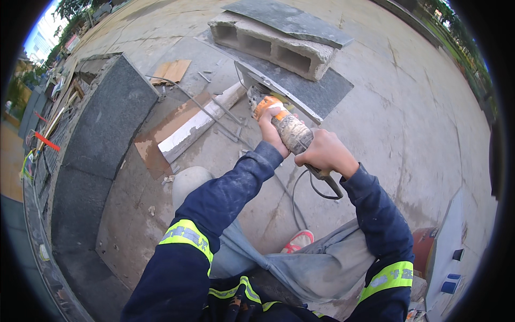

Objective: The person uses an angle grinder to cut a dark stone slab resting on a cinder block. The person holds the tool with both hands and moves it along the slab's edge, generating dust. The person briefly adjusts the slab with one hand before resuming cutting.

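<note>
Holding the angle grinder (294, 135) two-handed looked to be the step underway, its head brought up to a pale-edged strip (280, 92) at about twelve o'clock. Whether the disc touched that strip, or was spinning, could not be told. The next move seemed to call for an even, firm grip, with the head kept aligned to the strip and the power cord (294, 199), trailing at six o'clock, kept out of the way.

The fingers of the left hand (272, 132) were clamped around the front of the tool just behind its orange collar, thumb on top, the other fingertips mostly hidden. Those of the right hand (328, 152), at four o'clock from the left, were closed around the rear handle. The grinder thus lay within both grips, its body running toward ten o'clock from the right hand and its head just beyond the left fingers at eleven.

Beyond the strip, at twelve o'clock, a hollow concrete block (324, 56) carried a grey slab (289, 21). A white-coated beam (201, 126) lay at nine o'clock, near the left hand.
</note>
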`<action>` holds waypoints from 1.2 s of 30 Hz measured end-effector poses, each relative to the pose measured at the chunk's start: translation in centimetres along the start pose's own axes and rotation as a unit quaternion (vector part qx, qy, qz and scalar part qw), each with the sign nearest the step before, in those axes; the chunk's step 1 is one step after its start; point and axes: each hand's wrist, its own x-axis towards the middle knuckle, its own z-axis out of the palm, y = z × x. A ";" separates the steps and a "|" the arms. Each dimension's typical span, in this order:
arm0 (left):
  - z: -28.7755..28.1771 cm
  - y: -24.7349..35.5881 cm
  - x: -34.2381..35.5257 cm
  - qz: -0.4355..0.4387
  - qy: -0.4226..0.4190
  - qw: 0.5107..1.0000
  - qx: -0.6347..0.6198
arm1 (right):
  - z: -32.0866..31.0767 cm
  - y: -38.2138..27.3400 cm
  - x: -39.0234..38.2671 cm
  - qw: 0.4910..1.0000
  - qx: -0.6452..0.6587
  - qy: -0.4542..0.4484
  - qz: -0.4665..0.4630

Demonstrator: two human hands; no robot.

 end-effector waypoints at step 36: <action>1.7 -3.7 -4.1 -0.014 -0.005 1.000 0.011 | -1.3 1.5 -5.4 1.000 0.009 -0.007 0.010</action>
